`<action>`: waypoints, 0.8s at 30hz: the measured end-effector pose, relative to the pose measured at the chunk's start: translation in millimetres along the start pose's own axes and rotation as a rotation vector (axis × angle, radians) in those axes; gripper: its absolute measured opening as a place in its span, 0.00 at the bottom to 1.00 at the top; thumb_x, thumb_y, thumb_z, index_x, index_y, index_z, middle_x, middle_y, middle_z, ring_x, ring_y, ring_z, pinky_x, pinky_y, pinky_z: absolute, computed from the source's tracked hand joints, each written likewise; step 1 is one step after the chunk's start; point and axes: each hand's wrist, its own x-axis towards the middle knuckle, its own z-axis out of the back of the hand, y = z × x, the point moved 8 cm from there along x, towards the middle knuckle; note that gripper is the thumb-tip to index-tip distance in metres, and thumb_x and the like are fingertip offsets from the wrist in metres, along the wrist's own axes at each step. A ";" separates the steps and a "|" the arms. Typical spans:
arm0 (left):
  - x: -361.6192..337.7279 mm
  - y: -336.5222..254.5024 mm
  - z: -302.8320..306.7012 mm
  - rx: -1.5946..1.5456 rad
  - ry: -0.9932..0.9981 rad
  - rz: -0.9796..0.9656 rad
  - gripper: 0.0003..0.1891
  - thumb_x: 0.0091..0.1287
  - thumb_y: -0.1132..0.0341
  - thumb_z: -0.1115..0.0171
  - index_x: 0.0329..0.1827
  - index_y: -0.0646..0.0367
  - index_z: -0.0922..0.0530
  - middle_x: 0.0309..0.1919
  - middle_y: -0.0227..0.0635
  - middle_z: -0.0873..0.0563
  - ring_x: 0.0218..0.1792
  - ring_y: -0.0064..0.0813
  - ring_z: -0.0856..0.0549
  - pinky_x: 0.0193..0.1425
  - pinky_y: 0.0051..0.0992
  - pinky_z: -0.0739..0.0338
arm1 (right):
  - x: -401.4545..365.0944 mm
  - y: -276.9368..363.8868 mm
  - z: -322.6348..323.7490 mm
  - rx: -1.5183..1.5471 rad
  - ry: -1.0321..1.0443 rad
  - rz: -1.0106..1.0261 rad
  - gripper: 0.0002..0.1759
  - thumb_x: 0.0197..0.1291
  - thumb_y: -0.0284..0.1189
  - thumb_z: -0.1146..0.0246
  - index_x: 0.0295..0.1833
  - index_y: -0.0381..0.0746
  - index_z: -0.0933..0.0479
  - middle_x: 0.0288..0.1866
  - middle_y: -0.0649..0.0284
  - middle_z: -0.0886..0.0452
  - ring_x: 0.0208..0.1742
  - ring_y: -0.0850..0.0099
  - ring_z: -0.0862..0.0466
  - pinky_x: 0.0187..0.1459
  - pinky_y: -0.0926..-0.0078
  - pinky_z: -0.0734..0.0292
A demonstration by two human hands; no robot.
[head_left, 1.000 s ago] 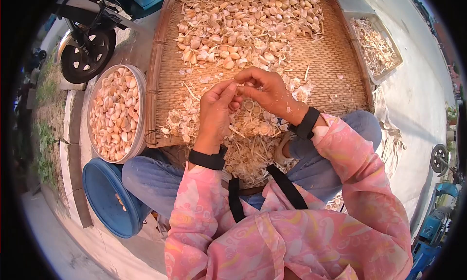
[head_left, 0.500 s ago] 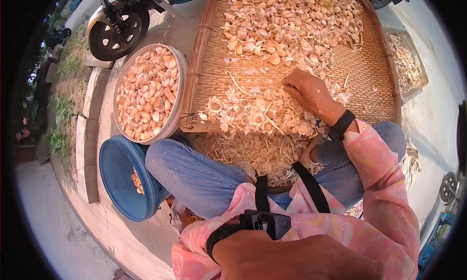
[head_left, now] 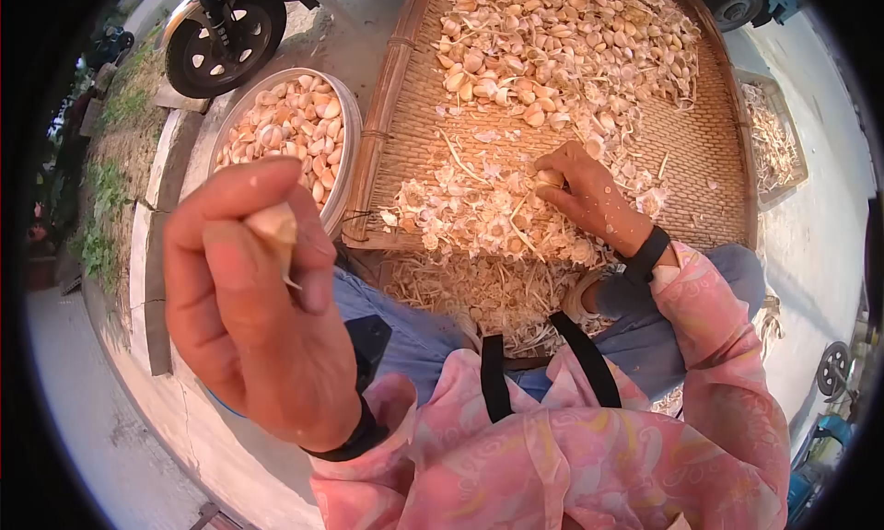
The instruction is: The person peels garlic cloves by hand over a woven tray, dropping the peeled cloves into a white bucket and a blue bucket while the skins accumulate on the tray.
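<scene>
Raised close to the camera at the left, my left hand (head_left: 262, 309) pinches a garlic clove (head_left: 274, 226) between thumb and fingers. My right hand (head_left: 589, 198) is over the near part of a woven tray (head_left: 405, 125), its thumb and fingertips closed on a garlic clove (head_left: 550, 176). Below and beside it lies a heap of garlic skins (head_left: 460, 208). Loose garlic cloves (head_left: 571, 42) cover the far part of the tray. Left of the tray stands a round tub (head_left: 350, 134) of garlic cloves (head_left: 295, 116), partly hidden behind my left hand.
A crate (head_left: 796, 134) of garlic stalks stands right of the tray. Skins and stalks (head_left: 479, 291) lie under its near edge, between the crossed legs (head_left: 405, 318). A vehicle wheel (head_left: 226, 46) is at the upper left, another wheel (head_left: 737, 10) at the upper right.
My left hand has risen from the bottom of the view to the left, showing a clove in its fingers and hiding the blue bucket. My right hand stays over the skins, its fingers slightly wider.
</scene>
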 end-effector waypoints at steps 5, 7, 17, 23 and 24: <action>27.3 161.3 193.5 1.221 -0.018 0.098 0.15 0.68 0.64 0.47 0.49 0.66 0.23 0.36 0.33 0.18 0.38 0.21 0.21 0.42 0.20 0.26 | 2.4 -16.2 -5.7 0.252 -0.054 -0.010 0.16 0.50 0.27 0.33 0.46 0.39 0.26 0.39 0.59 0.25 0.37 0.68 0.23 0.36 0.73 0.28; 22.0 141.5 144.8 1.173 -0.030 -0.003 0.16 0.67 0.63 0.45 0.50 0.67 0.24 0.36 0.36 0.18 0.39 0.23 0.21 0.43 0.22 0.26 | 7.0 -8.7 -2.1 0.319 -0.040 -0.037 0.17 0.50 0.27 0.32 0.46 0.39 0.26 0.39 0.60 0.25 0.37 0.71 0.23 0.35 0.76 0.28; -87.0 215.3 -75.4 0.023 0.164 0.797 0.14 0.64 0.65 0.40 0.45 0.70 0.26 0.34 0.36 0.18 0.33 0.19 0.20 0.36 0.18 0.25 | 2.3 9.9 8.8 0.605 0.045 -0.040 0.14 0.54 0.26 0.35 0.46 0.37 0.27 0.40 0.64 0.26 0.33 0.80 0.24 0.33 0.84 0.28; -89.2 208.8 -77.5 -0.210 0.061 0.672 0.10 0.64 0.67 0.39 0.41 0.64 0.24 0.31 0.33 0.18 0.29 0.17 0.21 0.35 0.15 0.26 | -3.6 13.2 11.8 0.852 0.046 -0.108 0.13 0.54 0.22 0.35 0.42 0.36 0.31 0.37 0.67 0.24 0.39 0.81 0.21 0.37 0.83 0.24; -90.3 211.3 -77.2 -0.292 0.035 0.677 0.09 0.64 0.67 0.39 0.41 0.64 0.24 0.30 0.32 0.18 0.29 0.17 0.21 0.34 0.15 0.26 | -4.5 11.8 9.6 0.942 0.052 -0.126 0.13 0.54 0.21 0.35 0.42 0.36 0.32 0.37 0.67 0.24 0.38 0.81 0.22 0.37 0.83 0.24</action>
